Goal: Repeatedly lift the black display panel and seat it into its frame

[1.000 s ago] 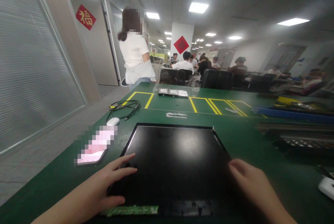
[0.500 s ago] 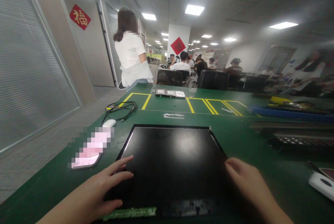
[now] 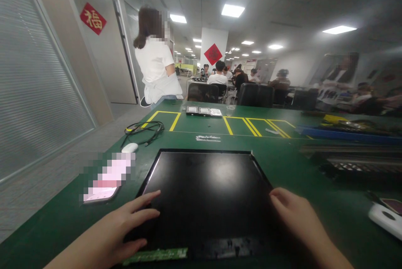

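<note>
A black LCD screen panel (image 3: 201, 193) lies flat on the green table in front of me, its glossy face up and reflecting a ceiling light. Along its near edge runs a narrow green circuit board (image 3: 157, 254). Over the panel's left side, my left hand (image 3: 125, 221) has its fingers spread, with the fingertips resting on or just above the surface. My right hand (image 3: 290, 206) is closed at the panel's right edge, thumb at the rim; its other fingers are curled and mostly hidden.
Left of the panel lie a phone (image 3: 105, 183), a white mouse (image 3: 130, 147) and a coiled black cable (image 3: 143, 131). Hard drives (image 3: 204, 111) sit at the far edge. On the right are a blue tray (image 3: 345, 134) and a white device (image 3: 386, 221). A person (image 3: 155, 60) stands beyond the table.
The view has shifted slightly. Both hands and the panel keep nearly the same places relative to each other.
</note>
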Tool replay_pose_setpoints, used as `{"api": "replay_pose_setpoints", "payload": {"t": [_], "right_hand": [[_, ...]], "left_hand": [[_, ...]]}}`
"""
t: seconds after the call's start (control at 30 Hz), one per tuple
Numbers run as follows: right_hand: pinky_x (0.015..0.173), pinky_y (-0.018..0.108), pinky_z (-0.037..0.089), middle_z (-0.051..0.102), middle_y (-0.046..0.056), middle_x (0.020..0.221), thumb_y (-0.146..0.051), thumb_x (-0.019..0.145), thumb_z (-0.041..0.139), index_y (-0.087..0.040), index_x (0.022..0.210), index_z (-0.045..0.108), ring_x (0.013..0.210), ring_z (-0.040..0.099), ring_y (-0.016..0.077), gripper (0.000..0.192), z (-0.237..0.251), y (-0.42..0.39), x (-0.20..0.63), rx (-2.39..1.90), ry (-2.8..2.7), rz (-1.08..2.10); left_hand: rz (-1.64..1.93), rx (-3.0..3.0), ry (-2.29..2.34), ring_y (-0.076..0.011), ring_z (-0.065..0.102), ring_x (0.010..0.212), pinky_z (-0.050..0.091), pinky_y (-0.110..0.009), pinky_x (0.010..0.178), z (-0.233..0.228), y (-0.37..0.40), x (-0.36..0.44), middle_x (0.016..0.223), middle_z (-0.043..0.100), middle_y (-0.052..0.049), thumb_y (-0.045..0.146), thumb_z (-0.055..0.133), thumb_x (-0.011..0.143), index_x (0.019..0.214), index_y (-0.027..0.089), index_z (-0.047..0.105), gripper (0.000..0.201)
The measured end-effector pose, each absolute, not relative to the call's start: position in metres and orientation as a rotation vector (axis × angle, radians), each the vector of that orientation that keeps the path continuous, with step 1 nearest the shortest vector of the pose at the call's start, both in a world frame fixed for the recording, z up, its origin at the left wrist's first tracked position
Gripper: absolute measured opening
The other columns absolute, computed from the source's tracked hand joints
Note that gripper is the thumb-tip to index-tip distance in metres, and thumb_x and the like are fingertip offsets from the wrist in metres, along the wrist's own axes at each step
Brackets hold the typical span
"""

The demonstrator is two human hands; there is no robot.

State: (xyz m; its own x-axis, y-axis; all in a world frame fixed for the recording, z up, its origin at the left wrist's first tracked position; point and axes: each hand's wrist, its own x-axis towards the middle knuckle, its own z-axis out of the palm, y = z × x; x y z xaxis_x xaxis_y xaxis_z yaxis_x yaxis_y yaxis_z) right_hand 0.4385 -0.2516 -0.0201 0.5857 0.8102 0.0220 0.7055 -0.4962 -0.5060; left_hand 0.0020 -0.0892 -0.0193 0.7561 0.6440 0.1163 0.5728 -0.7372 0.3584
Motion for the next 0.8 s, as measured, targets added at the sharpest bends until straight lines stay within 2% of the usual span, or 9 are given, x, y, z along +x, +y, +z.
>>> {"api": "replay_pose_setpoints", "payload": {"t": [0.1,0.27,0.4,0.5,0.67,0.8], "right_hand": [[0.072,0.033,0.049,0.078,0.003,0.086,-0.048,0.081,0.044,-0.028,0.085,0.071,0.083,0.071,0.0243,0.034,-0.022,-0.251,0.439,-2.351,-1.204,0.308],[0.074,0.034,0.049,0.077,0.003,0.088,-0.048,0.083,0.043,-0.028,0.086,0.070,0.085,0.070,0.0246,0.034,-0.022,-0.251,0.440,-2.362,-1.208,0.334],[0.075,0.034,0.048,0.077,0.003,0.089,-0.049,0.083,0.043,-0.027,0.088,0.070,0.086,0.070,0.0247,0.035,-0.020,-0.252,0.440,-2.360,-1.198,0.361],[0.075,0.034,0.049,0.077,0.003,0.088,-0.050,0.082,0.043,-0.027,0.087,0.070,0.087,0.070,0.0247,0.036,-0.019,-0.252,0.441,-2.341,-1.185,0.380],[0.074,0.035,0.049,0.077,0.003,0.086,-0.052,0.079,0.044,-0.027,0.085,0.071,0.084,0.070,0.0254,0.037,-0.021,-0.252,0.444,-2.309,-1.160,0.385],[0.068,0.035,0.050,0.076,0.002,0.081,-0.055,0.079,0.045,-0.028,0.088,0.072,0.077,0.070,0.0251,0.039,-0.021,-0.253,0.445,-2.317,-1.091,0.399]], "left_hand": [[0.238,2.646,0.886,-0.0299,0.063,0.126,0.052,-0.039,0.101,-0.019,-0.089,0.002,0.152,0.055,-0.004,0.018,0.065,0.079,0.124,0.038,0.072,0.050],[0.256,2.652,0.896,-0.0306,0.060,0.128,0.050,-0.041,0.104,-0.024,-0.084,-0.002,0.152,0.055,-0.004,0.020,0.068,0.078,0.127,0.040,0.070,0.053],[0.306,2.642,0.970,-0.0327,0.062,0.126,0.052,-0.043,0.102,-0.027,-0.081,-0.001,0.147,0.060,-0.006,0.032,0.072,0.079,0.125,0.038,0.072,0.047],[0.361,2.667,1.058,-0.0339,0.062,0.125,0.052,-0.046,0.102,-0.028,-0.077,0.001,0.144,0.063,-0.007,0.043,0.065,0.084,0.121,0.035,0.075,0.038],[0.397,2.727,1.275,-0.0379,0.061,0.126,0.048,-0.054,0.104,-0.030,-0.067,0.001,0.141,0.063,-0.018,0.046,0.053,0.089,0.122,0.021,0.075,0.047],[0.380,2.714,1.357,-0.0354,0.066,0.119,0.052,-0.051,0.101,-0.032,-0.062,0.001,0.132,0.069,-0.020,0.040,0.042,0.093,0.125,0.013,0.073,0.052]]}}
